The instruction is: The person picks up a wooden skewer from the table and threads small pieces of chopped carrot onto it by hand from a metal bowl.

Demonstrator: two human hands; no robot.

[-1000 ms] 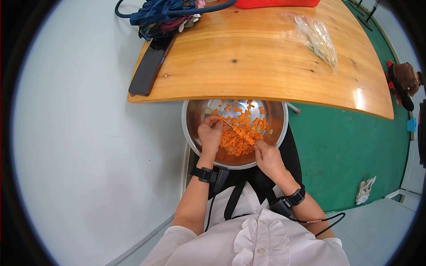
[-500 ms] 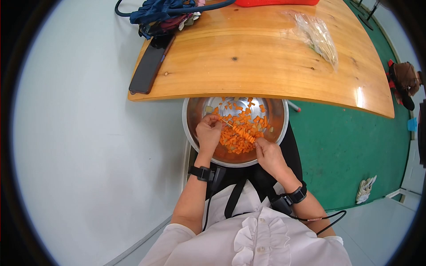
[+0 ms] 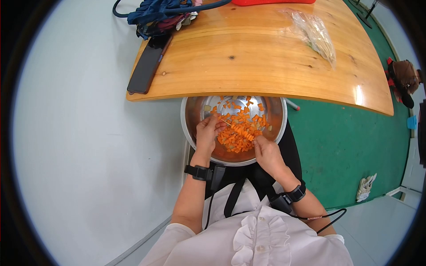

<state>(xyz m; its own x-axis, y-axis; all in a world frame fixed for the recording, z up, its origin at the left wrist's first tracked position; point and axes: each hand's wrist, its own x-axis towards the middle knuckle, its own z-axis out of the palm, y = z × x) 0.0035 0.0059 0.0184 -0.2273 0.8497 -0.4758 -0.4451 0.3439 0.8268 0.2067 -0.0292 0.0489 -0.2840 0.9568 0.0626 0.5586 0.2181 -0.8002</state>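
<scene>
A wide metal bowl point(image 3: 189, 133) sits on my lap, partly under the table edge. Inside lie many diced orange carrot pieces point(image 3: 235, 142) mixed with a few paler bits. Over them slants a thin wooden skewer point(image 3: 226, 122), its right part packed with a row of carrot pieces. My right hand point(image 3: 267, 153) is closed, pinching the loaded right end of the skewer. My left hand point(image 3: 207, 134) is closed at the bare left end, where a small orange piece shows at the fingertips; the fingers partly hide it.
The wooden table point(image 3: 199, 75) overhangs the bowl's far rim. On it are a dark phone point(image 3: 150, 66), a blue cloth bag point(image 3: 162, 15), a clear bag of sticks point(image 3: 317, 37) and a red container point(image 3: 273, 1). A wall point(image 3: 88, 133) stands at left. Shoes point(image 3: 365, 188) rest on the green floor.
My left fingers have shifted slightly, with the lower fingers loosening near the skewer's bare end. My right hand stays on the other end, and the whole view has moved a little.
</scene>
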